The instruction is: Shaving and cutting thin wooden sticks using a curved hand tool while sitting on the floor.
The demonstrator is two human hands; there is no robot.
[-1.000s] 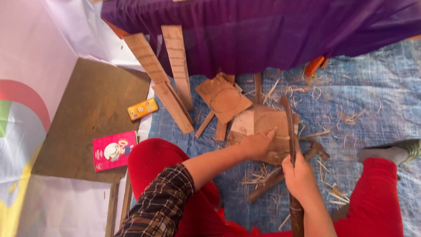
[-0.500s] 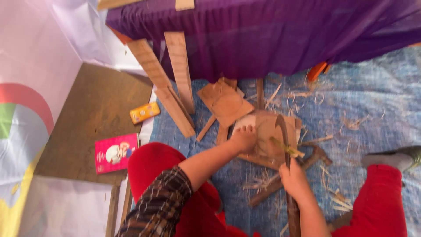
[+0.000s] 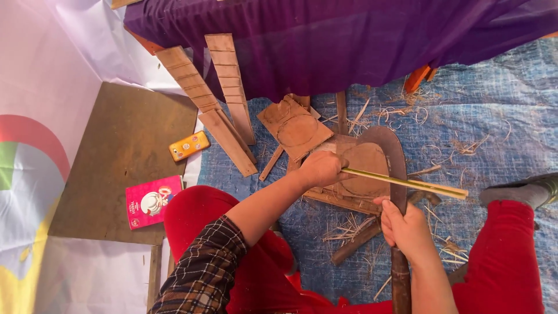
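On the blue mat (image 3: 494, 116), my left hand (image 3: 321, 168) now pinches the thin bamboo strip (image 3: 407, 183) across the curved blade (image 3: 390, 152). My right hand's (image 3: 407, 229) fingers wrap its handle, raised since a moment ago.

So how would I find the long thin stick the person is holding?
Start at the big purple cloth along the top, then drop to the brown wooden boards on the blue mat. The left hand grips one end of the thin stick, which crosses the dark curved blade. Unlike the brown boards, it is pale yellow-green, straight and slender.
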